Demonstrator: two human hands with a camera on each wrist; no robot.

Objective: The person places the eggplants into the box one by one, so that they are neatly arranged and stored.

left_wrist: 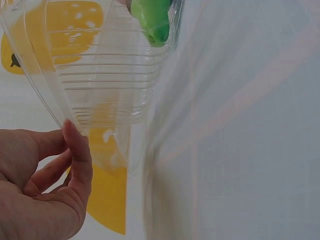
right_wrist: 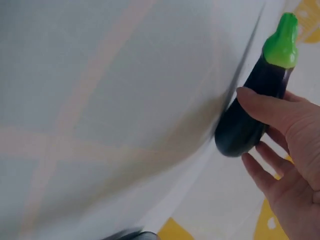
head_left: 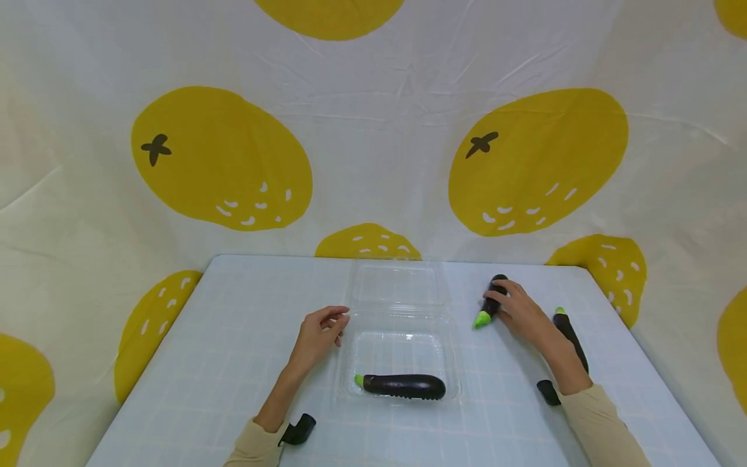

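A clear plastic clamshell container [head_left: 399, 321] lies unfolded on the table, its lid [head_left: 397, 283] laid back on the far side. In its near part an eggplant [head_left: 404, 386] rests crosswise, green stem to the left. My left hand [head_left: 318, 334] is at the container's left edge, near the fold; the left wrist view has its thumb and index finger [left_wrist: 77, 150] pinching the rim. Off to the container's right, my right hand [head_left: 519, 311] grips a second eggplant [right_wrist: 250, 110] between thumb and fingers. That eggplant's green stem points toward the near side in the head view.
A third eggplant [head_left: 570, 337] lies on the table at the right, partly hidden by the right forearm. The pale checked table [head_left: 233, 363] ends at a cloth backdrop [head_left: 385, 143] with yellow fruit prints. Black wrist-camera mounts [head_left: 299, 429] jut out beside both wrists.
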